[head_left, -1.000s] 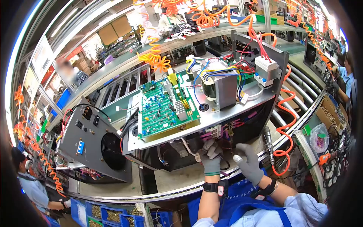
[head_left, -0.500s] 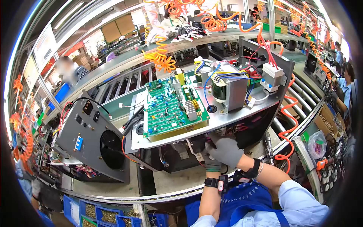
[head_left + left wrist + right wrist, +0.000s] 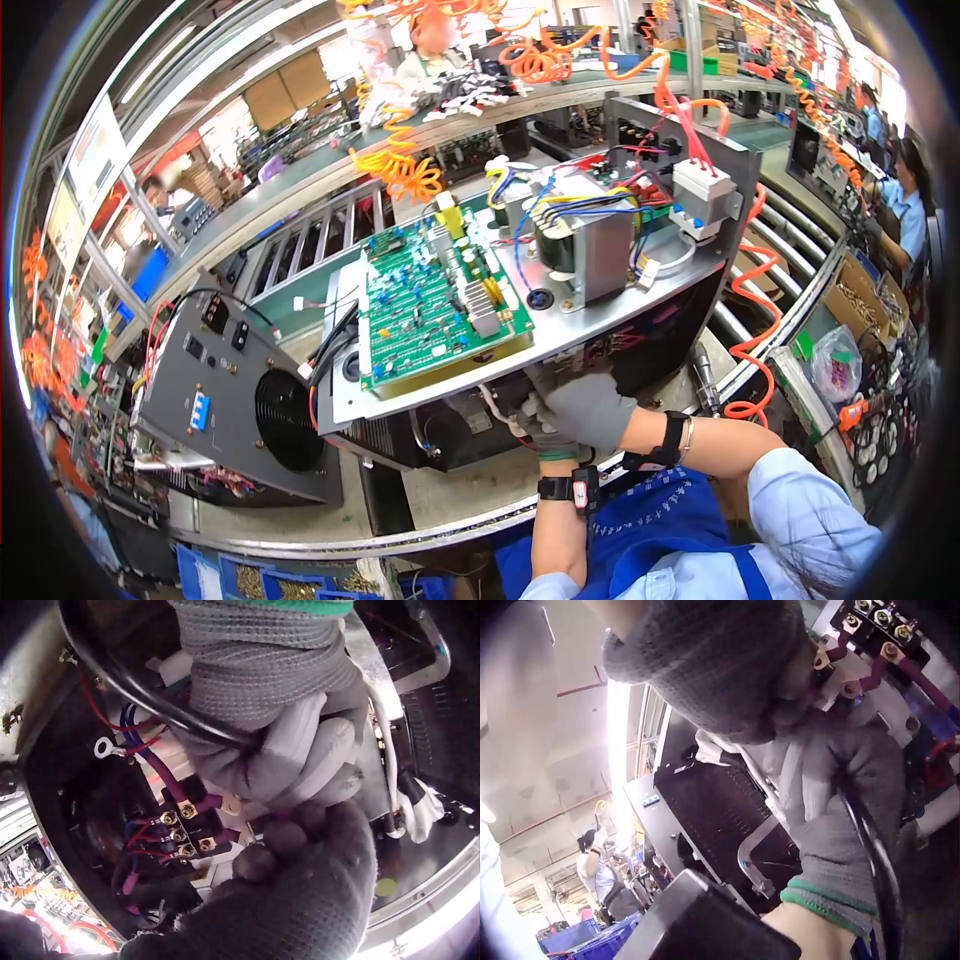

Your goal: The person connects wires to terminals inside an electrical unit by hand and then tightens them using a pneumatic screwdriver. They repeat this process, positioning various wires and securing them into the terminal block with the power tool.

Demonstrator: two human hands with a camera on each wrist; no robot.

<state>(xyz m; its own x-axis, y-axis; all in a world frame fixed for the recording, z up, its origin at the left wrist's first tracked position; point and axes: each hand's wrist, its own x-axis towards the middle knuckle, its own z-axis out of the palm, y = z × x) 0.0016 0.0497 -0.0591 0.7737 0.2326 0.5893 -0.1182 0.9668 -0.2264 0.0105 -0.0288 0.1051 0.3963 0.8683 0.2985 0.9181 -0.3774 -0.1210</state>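
Note:
My gloved left hand (image 3: 550, 440) is under the front edge of a metal chassis plate (image 3: 610, 310), its fingers curled round a black cable (image 3: 146, 698). My gloved right hand (image 3: 590, 408) lies across it, with bent fingertips right at the left fingers; I cannot tell what they pinch. Beside both hands, a terminal block (image 3: 178, 835) carries brass screws and purple-sleeved leads. A bare ring lug (image 3: 103, 748) on a red wire hangs nearby. On the plate sit a green circuit board (image 3: 430, 310) and a transformer (image 3: 605, 250) with coloured wires.
A second grey unit (image 3: 215, 380) with a round fan grille stands at left. At right, a power screwdriver (image 3: 706, 375) stands by an orange coiled hose (image 3: 755, 330). Blue bins (image 3: 205, 578) of small parts are at front left, and rollers (image 3: 800, 245) run behind at right.
My right hand has swung left from beside the left hand, where its fingers were spread, to over the left hand's fingers. The left hand stays under the plate. The head view shifts slightly.

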